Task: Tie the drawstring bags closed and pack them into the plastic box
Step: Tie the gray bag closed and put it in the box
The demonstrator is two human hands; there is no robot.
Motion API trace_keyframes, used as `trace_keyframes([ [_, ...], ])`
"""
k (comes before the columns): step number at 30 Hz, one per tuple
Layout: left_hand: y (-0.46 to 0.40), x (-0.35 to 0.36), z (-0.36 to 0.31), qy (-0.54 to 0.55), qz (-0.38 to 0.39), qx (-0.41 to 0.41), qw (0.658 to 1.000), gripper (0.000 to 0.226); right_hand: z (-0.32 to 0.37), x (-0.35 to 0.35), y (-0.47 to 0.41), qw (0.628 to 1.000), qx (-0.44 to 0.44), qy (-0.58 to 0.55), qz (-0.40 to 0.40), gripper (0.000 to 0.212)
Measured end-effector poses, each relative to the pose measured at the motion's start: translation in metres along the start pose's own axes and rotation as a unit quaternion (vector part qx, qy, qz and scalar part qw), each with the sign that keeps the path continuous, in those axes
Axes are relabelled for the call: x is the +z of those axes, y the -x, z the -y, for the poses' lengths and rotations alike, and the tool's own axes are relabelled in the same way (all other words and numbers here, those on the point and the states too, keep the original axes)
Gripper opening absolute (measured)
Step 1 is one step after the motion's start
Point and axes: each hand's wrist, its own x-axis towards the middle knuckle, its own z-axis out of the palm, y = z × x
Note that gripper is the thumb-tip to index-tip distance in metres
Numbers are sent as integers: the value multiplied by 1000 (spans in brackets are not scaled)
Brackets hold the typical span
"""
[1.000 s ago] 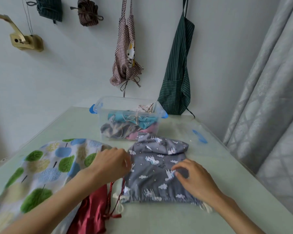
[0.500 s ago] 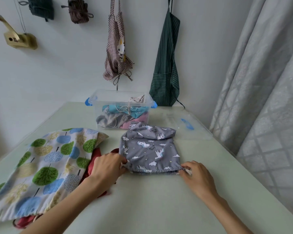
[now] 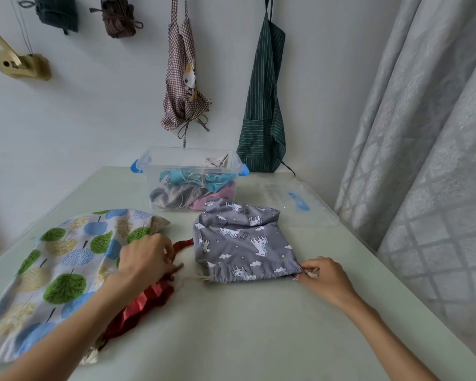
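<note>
A grey drawstring bag with a unicorn print [image 3: 242,243] lies flat in the middle of the table, its gathered mouth toward me. My right hand [image 3: 324,279] pinches the white drawstring [image 3: 311,273] at the bag's right corner. My left hand [image 3: 149,259] sits left of the bag with fingers curled over a red satin bag [image 3: 140,303] and its red cord; what it grips is hard to make out. A short white cord end [image 3: 202,277] shows at the grey bag's left corner. The clear plastic box [image 3: 149,177] with blue latches stands behind, holding several tied bags.
A large tree-print bag [image 3: 55,265] covers the table's left side, over the red one. The box's clear lid [image 3: 294,202] lies at the right rear. Aprons [image 3: 261,105] and bundles hang on the wall. A grey curtain [image 3: 423,133] borders the right edge.
My right hand slid from the top of the grey bag to its right corner and took the drawstring. My left hand drew away from the bag's left corner onto the red bag.
</note>
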Motion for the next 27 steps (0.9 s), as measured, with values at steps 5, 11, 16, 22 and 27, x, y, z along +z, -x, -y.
trace_keyframes([
  [5,10,-25,-11,-13,-65,33,997,59,-8,-4,5,996,-56,17,70,16],
  [11,24,5,-50,-109,120,91,983,50,-10,2,14,998,-43,31,-37,12],
  [16,24,15,-43,-72,24,114,991,25,-12,-3,14,996,-49,39,-56,17],
  [22,11,-1,-2,-83,-106,32,990,19,-47,-35,7,991,16,69,-116,19],
  [27,9,-8,15,-108,-88,-24,990,24,-63,-51,5,985,111,110,-69,17],
])
